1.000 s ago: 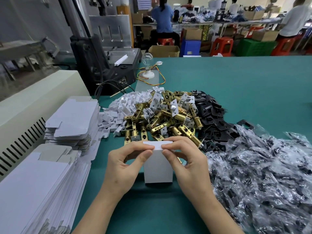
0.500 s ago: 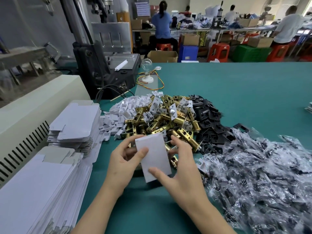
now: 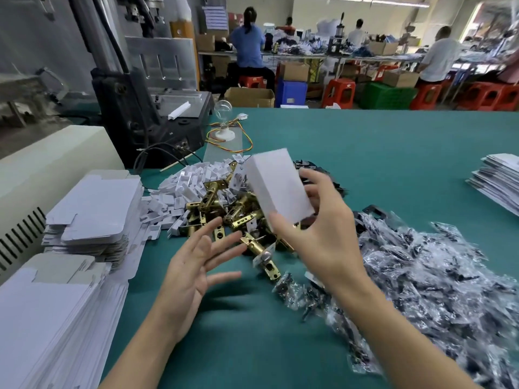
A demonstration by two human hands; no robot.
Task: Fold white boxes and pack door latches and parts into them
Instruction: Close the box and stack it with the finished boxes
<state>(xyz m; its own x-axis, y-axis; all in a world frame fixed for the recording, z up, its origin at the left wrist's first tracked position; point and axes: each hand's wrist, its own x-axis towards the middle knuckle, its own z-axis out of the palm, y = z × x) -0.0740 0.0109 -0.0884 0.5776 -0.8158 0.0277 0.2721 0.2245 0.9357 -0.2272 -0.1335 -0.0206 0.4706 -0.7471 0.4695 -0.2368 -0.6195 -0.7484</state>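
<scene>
My right hand grips a closed white box, lifted above the table and tilted toward the far left. My left hand hovers lower, palm up with fingers spread, holding nothing. Beyond the hands lies a pile of brass door latches, with small white card pieces to its left and black plastic parts partly hidden behind the box. Flat unfolded white boxes are stacked at the left and near left.
A heap of clear bags holding dark parts covers the green table at the right. Another stack of flat boxes sits at the far right edge. A dark machine and a beige housing stand at the left. People work at benches behind.
My left hand has let go of the box and opened. My right hand has lifted the closed box up and to the right, away from the table.
</scene>
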